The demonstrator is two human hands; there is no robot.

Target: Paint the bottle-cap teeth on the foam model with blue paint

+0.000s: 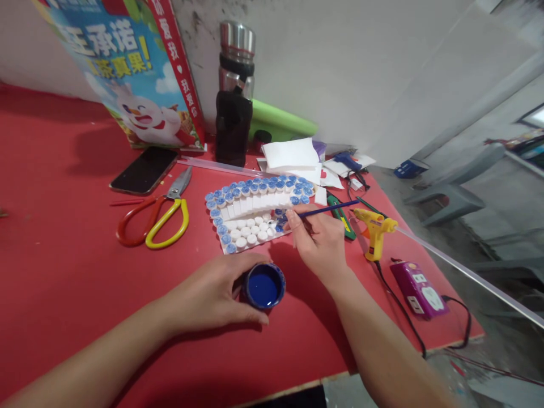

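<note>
My left hand (216, 292) is wrapped round a small cup of dark blue paint (264, 286) on the table. A thin dark blue brush (327, 209) is pinched in my right hand (317, 241), its tip down at a flat craft piece (259, 212) behind the cup. Small round discs stand in rows on that piece. Blue ones line its left and top edges, and a few more are by the brush tip. White discs (246, 232) fill the lower middle, below a curved band of white strips (255, 203). My right fingers partly hide the piece's right end.
On the red table (63, 255) are scissors (164, 218) and a phone (144, 170) at left. A bottle (233, 119), a printed bag (144, 85) and white papers (293, 156) stand behind. Right are a green cutter (342, 218), yellow glue gun (374, 229) and corded purple box (419, 289).
</note>
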